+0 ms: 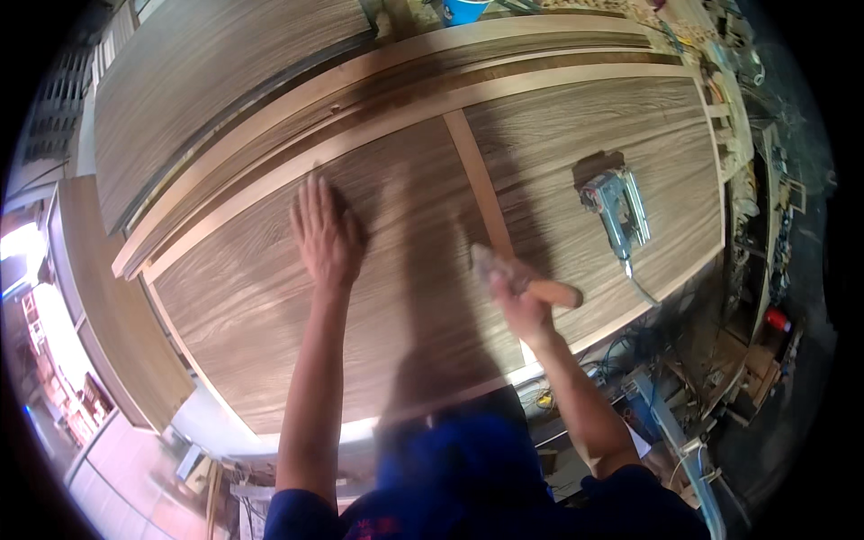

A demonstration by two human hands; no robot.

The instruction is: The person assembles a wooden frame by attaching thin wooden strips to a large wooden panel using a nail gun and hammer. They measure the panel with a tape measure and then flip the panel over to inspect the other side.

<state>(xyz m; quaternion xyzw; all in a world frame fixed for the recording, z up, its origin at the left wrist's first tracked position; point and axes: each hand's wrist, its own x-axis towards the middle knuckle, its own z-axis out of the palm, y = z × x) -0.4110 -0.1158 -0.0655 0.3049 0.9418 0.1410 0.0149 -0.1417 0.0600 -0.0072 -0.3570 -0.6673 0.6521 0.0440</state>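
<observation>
My left hand (327, 236) lies on a wood-grain panel (261, 333), its fingers stretched out and nothing held in them. A tool with an orange-brown wooden handle (553, 292) is gripped in my right hand (522, 310). Motion smears the pale head of this tool, so its exact kind is unclear. It is over the panel, beside a light wooden strip (477, 171) that divides the surface. Farther right a grey nail gun (616, 211) rests on the panel with an air hose at its lower end.
Pale wooden edging (396, 119) frames the panel, and long strips run behind it. Another wood-grain board (225, 81) is at the far left. A blue bucket (463, 11) stands at the back. Cables and scrap (621, 351) clutter the near right side.
</observation>
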